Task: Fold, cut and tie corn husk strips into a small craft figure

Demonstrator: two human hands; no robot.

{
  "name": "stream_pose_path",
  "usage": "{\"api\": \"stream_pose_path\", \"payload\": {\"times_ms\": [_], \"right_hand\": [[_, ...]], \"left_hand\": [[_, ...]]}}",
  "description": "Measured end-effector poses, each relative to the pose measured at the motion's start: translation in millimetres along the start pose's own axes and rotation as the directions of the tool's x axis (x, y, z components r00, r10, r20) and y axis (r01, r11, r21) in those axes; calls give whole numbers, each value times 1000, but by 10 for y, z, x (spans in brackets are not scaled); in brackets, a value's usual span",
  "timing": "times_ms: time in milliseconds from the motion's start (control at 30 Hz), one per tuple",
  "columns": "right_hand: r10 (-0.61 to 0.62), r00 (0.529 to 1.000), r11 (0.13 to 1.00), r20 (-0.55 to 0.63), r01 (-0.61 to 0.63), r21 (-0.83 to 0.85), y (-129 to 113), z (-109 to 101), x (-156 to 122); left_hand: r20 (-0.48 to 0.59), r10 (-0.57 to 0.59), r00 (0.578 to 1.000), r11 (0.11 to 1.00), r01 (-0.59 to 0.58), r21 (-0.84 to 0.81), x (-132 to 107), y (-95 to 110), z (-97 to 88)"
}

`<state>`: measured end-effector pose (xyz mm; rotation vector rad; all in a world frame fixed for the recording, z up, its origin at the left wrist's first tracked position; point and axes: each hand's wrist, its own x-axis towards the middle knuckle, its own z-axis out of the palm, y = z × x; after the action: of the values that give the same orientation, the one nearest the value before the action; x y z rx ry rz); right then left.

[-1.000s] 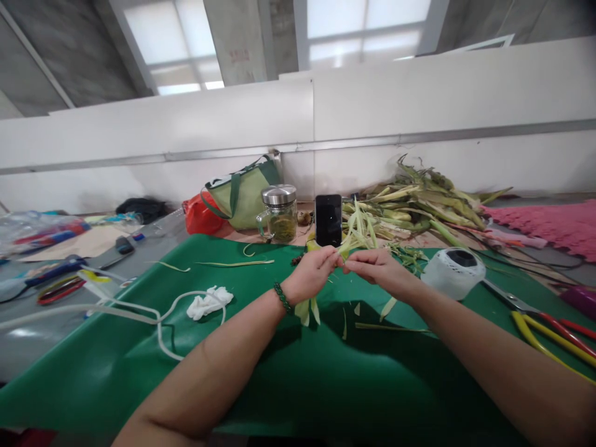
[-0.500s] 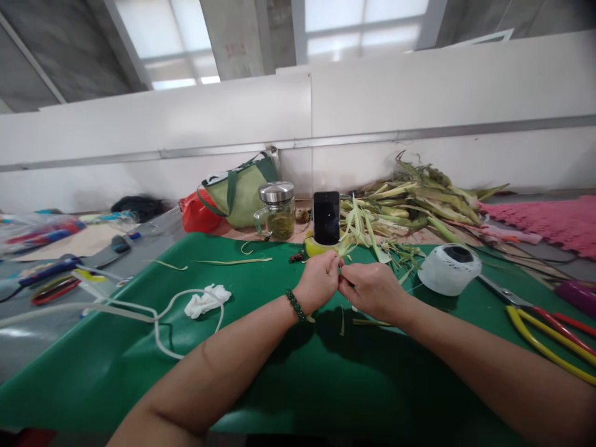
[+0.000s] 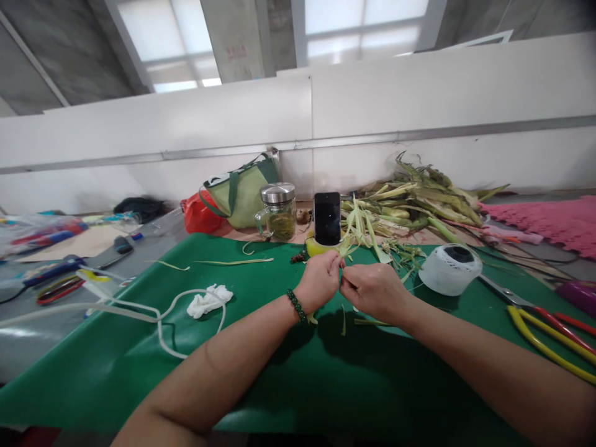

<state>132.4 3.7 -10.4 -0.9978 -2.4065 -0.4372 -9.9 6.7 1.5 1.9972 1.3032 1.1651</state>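
Observation:
My left hand (image 3: pixel 319 280), with a green bead bracelet (image 3: pixel 297 306) at its wrist, is closed in a pinch. Pale green corn husk (image 3: pixel 345 246) sticks up from its fingertips. Right beside it, almost touching, my right hand (image 3: pixel 375 288) has its fingers curled in. What those fingers grip is too small to make out. Behind the hands a black phone (image 3: pixel 327 218) stands upright on a yellow base. Husk strips (image 3: pixel 361 226) and green scraps (image 3: pixel 404 253) lie just past my right hand. A white spool of thread (image 3: pixel 449 271) sits to its right.
A green mat (image 3: pixel 139 366) covers the table. At right lie large shears (image 3: pixel 521 304); at left, a white cable (image 3: pixel 161 329) and crumpled tissue (image 3: pixel 209 301). A glass jar (image 3: pixel 278 214), a green bag (image 3: pixel 246 192) and a husk pile (image 3: pixel 423 192) line the back.
My right hand's fingers have curled in a little more beside the left. My left hand stays in nearly the same place, and the things on the table have not moved.

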Motion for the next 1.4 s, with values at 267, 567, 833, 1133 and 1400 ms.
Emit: {"api": "stream_pose_path", "payload": {"times_ms": [267, 567, 833, 1133, 1400], "right_hand": [[-34, 999, 997, -42, 31, -69, 96, -77, 35], [23, 973, 863, 231, -136, 486, 433, -209, 141], [150, 967, 458, 204, -251, 853, 370, -93, 185], [207, 973, 807, 102, -228, 545, 233, 62, 135], [210, 967, 905, 147, -249, 345, 111, 10, 102]], "left_hand": [[169, -25, 985, 985, -5, 174, 82, -120, -116], [760, -40, 649, 996, 88, -23, 40, 4, -232], [599, 90, 795, 570, 452, -686, 22, 83, -279], [153, -94, 984, 963, 129, -235, 101, -53, -169], [78, 132, 988, 976, -143, 166, 51, -32, -122]]}}
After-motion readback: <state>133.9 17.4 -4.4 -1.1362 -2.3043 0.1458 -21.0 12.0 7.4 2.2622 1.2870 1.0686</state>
